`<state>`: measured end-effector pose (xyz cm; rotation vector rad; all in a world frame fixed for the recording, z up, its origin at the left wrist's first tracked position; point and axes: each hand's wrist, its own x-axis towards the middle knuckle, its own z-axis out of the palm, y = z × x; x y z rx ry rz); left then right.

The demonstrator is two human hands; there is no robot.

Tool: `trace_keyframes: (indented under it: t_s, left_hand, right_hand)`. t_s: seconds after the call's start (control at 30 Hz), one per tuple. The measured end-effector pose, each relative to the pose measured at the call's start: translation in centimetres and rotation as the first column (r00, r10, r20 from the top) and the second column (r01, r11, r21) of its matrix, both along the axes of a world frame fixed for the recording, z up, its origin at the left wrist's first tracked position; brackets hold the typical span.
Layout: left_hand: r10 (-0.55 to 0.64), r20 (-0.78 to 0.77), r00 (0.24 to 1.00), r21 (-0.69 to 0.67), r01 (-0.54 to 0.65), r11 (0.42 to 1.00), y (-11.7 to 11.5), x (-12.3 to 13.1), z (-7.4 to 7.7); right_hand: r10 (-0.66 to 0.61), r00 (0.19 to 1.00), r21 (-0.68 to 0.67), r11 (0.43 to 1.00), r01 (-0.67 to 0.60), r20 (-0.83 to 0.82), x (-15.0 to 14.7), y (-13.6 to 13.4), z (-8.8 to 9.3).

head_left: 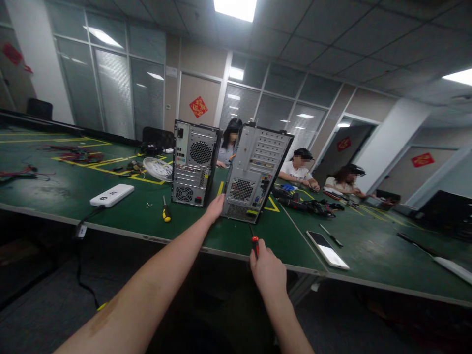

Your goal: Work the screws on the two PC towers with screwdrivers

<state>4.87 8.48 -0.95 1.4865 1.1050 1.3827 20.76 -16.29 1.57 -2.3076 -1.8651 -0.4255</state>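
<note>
A grey computer tower (254, 172) stands slightly tilted on the green table, its rear panel facing me. My left hand (216, 208) steadies it at the lower left side, the fingertips partly hidden along the case. In my right hand (269, 268) is a screwdriver (255, 241) with a red and black handle. Its shaft points up at the tower's bottom edge; whether the tip touches the case I cannot tell. To the left is a second, smaller tower (193, 164), also showing its rear with a round vent and a power supply fan.
A yellow-black screwdriver (165, 211), small screws (149, 205) and a white power bank (112, 195) lie left. Right are a phone (327, 250), a thin tool (331, 235) and black cables (313, 204). Several people sit across the green table (143, 226).
</note>
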Motion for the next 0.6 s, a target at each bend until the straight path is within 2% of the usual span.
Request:
trace_keyframes:
  t_s: [0.6]
  left_hand:
    - [0.001, -0.002, 1.0, 0.008, -0.001, 1.0, -0.4, -0.2, 0.2]
  right_hand:
    - [0.017, 0.997, -0.024, 1.0, -0.019, -0.073, -0.8, 0.0, -0.1]
